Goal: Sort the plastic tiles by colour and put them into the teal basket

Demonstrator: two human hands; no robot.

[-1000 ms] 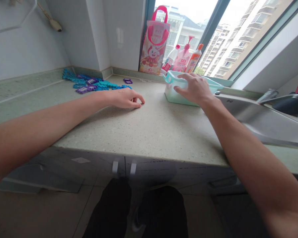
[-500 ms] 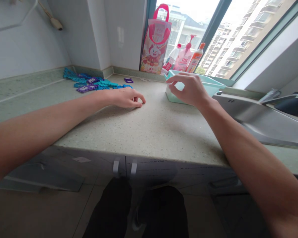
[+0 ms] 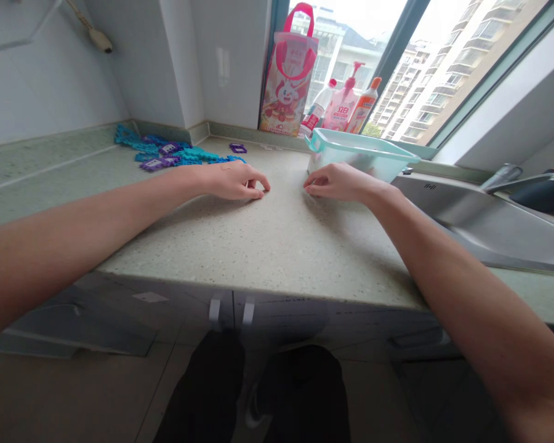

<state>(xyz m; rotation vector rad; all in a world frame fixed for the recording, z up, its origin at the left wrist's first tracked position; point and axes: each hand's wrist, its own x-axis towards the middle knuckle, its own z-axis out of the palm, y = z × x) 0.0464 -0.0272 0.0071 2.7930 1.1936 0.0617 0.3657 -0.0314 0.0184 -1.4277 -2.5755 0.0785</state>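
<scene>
My left hand (image 3: 240,179) rests on the speckled pale countertop (image 3: 258,246), fingers curled loosely and apart, nothing between them. Behind it lies a heap of blue, turquoise and purple pieces (image 3: 198,155), some with white labels. One purple piece (image 3: 238,148) sits apart, to the right of the heap. My right hand (image 3: 335,182) is down at the counter, fingers bent and thumb near the fingertips, with nothing visible in it. Just behind my right hand stands a translucent mint-green basket (image 3: 373,154), partly hidden by it; its contents cannot be made out.
By the window stand a pink-handled bag (image 3: 286,92), a clear bottle (image 3: 314,114), a pink pump bottle (image 3: 341,107) and an orange-capped bottle (image 3: 364,107). A steel sink (image 3: 489,221) with a faucet (image 3: 503,175) is at the right. The counter's front edge runs below both hands.
My right hand has come down from in front of the basket's rim to the countertop, a little to the left. My left hand stays in place.
</scene>
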